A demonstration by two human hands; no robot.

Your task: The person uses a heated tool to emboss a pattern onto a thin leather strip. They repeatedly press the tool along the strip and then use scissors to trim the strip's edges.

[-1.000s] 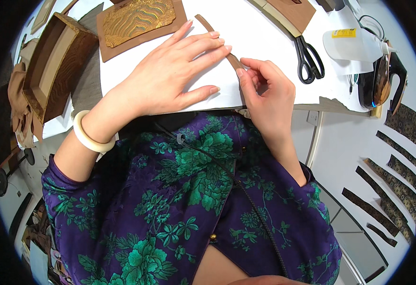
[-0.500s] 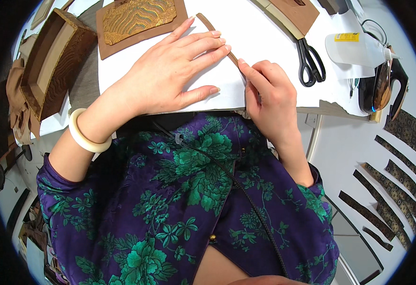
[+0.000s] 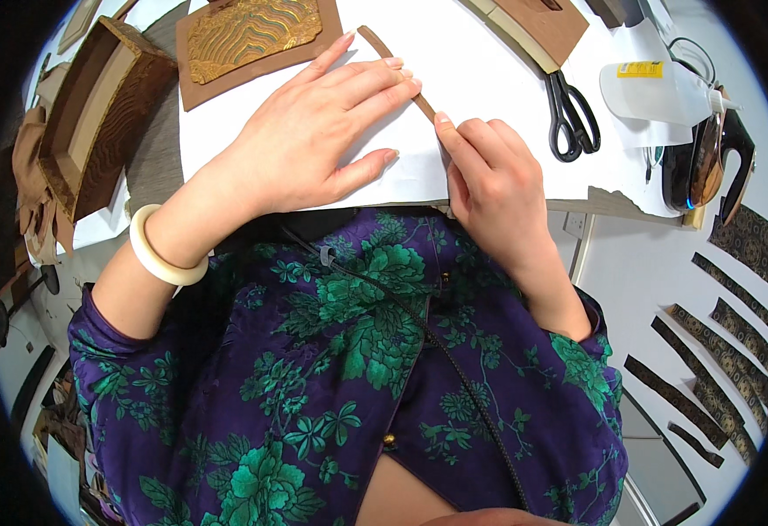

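Brown strip (image 3: 424,107), translucent bottle (image 3: 651,95), open box (image 3: 123,131)

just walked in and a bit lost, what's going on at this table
A person's left hand is spread flat, fingertips over a narrow brown strip on a white sheet. The right hand is at the strip's nearer part, index finger touching it, its grip partly hidden. Black-handled scissors lie to the right.

brown strip (image 3: 424,107) partly hidden by left fingertips (image 3: 393,63); gold panel (image 3: 257,39) cut off at top
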